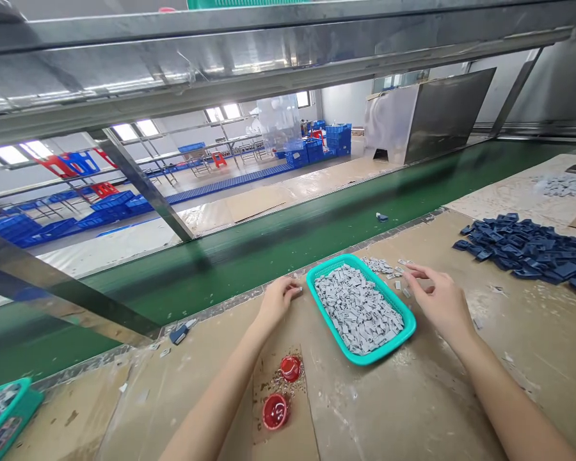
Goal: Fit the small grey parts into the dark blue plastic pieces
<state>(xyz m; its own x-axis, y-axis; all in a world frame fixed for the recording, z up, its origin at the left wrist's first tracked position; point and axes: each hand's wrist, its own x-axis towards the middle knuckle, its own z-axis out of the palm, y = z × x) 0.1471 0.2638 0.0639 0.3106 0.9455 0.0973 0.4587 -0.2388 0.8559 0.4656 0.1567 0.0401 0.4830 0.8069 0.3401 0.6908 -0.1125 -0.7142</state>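
Hands, both bare: left hand (pixel 278 302) curled loosely, just beside the tray's near rim; from my remote view I cannot tell whether its fingers hold anything. Right hand (pixel 441 306) open, no grip, fingers arched over loose grey parts (pixel 377 266).

Teal plastic tray (pixel 409 326) lies between the hands, heaped with small grey rectangular parts (pixel 358 310) – long axis running from far left to near right. It sits on a cardboard-covered bench (pixel 484 397).

Also logged: two red cups (pixel 290 368) near the left forearm; a heap of dark blue parts (pixel 523 253) off to the right; green conveyor belt (pixel 288 256) beyond the bench.
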